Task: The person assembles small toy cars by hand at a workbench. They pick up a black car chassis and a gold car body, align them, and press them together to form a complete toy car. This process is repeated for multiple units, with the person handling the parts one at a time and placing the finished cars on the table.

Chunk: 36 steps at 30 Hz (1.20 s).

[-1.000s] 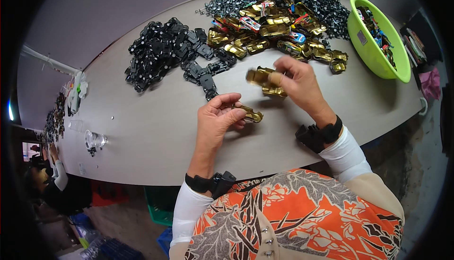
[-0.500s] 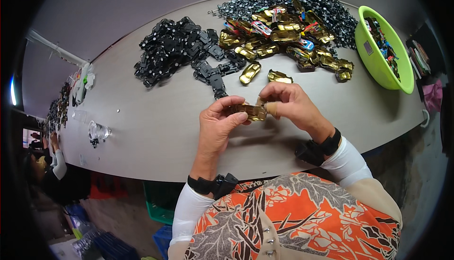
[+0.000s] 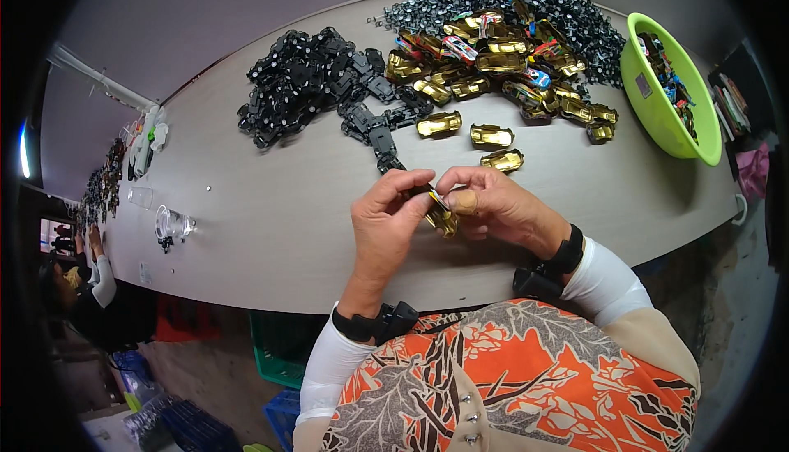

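A gold toy car body [image 3: 446,223] is held tilted between my two hands above the near half of the table. My left hand [image 3: 386,215] grips one end between thumb and fingers. Closed in a pinch, my right hand [image 3: 503,208] presses on the other side; a tan wrap covers one of its digits. A small yellow-and-white patch shows between the fingertips, too small to name. Just beyond my hands lie loose gold car bodies, one [image 3: 502,160] close to my right hand, others [image 3: 491,136] [image 3: 439,124] farther off. Black car chassis [image 3: 380,141] trail toward my left hand.
A heap of black chassis [image 3: 292,82] lies at the far left. Gold and coloured car bodies [image 3: 499,62] pile up before small dark metallic parts [image 3: 592,37]. A lime-green basin [image 3: 704,115] stands right, a clear cup [image 3: 171,223] left. Another person [image 3: 97,288] works far left.
The held car body has tipped and come slightly nearer me, and my right hand has closed in toward the left. One loose gold car has turned crosswise; another now shows beyond my right hand.
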### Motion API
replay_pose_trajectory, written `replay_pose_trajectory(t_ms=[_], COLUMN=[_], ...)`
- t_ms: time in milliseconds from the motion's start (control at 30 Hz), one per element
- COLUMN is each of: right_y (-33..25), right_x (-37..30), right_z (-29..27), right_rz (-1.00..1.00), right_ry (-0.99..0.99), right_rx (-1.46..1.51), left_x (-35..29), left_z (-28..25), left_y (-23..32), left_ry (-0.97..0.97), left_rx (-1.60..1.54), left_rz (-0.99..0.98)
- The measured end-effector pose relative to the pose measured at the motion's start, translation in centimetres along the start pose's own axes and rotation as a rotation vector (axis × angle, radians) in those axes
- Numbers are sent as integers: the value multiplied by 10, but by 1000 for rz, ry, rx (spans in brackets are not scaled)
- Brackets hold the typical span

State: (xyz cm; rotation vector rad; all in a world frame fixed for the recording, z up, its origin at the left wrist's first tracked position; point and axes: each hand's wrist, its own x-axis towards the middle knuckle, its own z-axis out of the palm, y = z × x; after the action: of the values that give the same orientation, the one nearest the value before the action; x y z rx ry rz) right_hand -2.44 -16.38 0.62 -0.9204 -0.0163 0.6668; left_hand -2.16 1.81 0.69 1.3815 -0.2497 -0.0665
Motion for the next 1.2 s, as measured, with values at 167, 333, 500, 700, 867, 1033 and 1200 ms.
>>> replay_pose_trajectory(t_ms=[167,333,500,700,867,1033,1200], right_y=[-7,-2,-2,-5,-2,4,0], right_x=[-3,0,-1,-2,-2,0,-1], right_z=[5,-1,-3,1,-1,4,-3], right_rz=[-304,41,54,-334,-655,-524,-493], right_ry=[238,-36,-109,250,445,418,338], right_rx=[-307,53,114,-690,-1611,-1713,-1293], left_x=[2,0,0,20,48,46,34], left_z=[-8,-1,1,-29,-24,-13,-27], left_y=[-5,-2,5,1,6,-7,-15], left_ry=[114,48,4,252,104,43,64], left_rx=[-143,24,13,354,1122,1264,518], left_rz=[-167,-17,11,-110,-129,58,-162])
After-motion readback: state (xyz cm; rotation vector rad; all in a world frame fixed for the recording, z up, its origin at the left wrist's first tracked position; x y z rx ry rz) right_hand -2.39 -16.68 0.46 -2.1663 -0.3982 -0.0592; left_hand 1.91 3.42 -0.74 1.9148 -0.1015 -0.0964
